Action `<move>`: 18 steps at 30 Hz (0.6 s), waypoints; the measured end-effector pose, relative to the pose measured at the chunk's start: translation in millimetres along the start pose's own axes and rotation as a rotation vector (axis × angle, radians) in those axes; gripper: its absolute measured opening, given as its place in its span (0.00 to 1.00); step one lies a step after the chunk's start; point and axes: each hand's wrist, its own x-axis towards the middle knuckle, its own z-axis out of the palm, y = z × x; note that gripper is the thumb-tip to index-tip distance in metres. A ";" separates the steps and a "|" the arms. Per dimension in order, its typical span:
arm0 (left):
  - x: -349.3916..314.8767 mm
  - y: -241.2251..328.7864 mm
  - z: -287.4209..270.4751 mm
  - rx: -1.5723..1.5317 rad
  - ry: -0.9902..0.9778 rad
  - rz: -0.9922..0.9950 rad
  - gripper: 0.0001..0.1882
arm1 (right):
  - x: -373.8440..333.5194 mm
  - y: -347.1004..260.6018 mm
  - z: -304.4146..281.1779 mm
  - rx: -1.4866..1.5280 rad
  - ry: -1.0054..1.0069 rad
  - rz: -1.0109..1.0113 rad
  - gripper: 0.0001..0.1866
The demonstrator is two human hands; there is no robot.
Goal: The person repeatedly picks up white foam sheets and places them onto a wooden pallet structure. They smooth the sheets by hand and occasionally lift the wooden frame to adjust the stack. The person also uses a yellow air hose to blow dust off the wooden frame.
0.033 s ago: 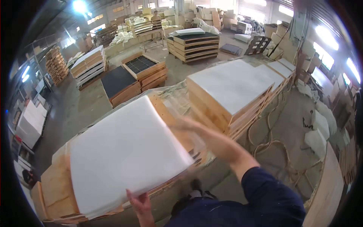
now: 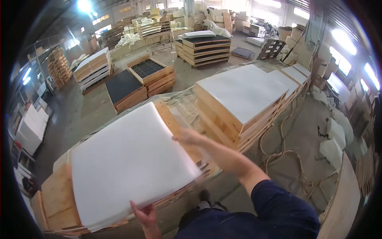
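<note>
Left hand (image 2: pixel 146 217) spread, white pad's (image 2: pixel 127 163) near edge; right hand (image 2: pixel 188 136), right edge, closure unclear.

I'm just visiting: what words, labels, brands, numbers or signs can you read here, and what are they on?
None can be read.
White sheet in the foreground: no lettering visible.
White-topped stack beyond it: no lettering visible.
Black-topped panel on the floor: no lettering visible.
Piled goods at the back: too small and blurred to tell whether they carry text.
</note>
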 end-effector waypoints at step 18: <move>23.9 -111.0 113.4 -0.034 -0.157 0.207 0.24 | 87.6 116.3 -323.5 0.476 0.427 0.270 0.37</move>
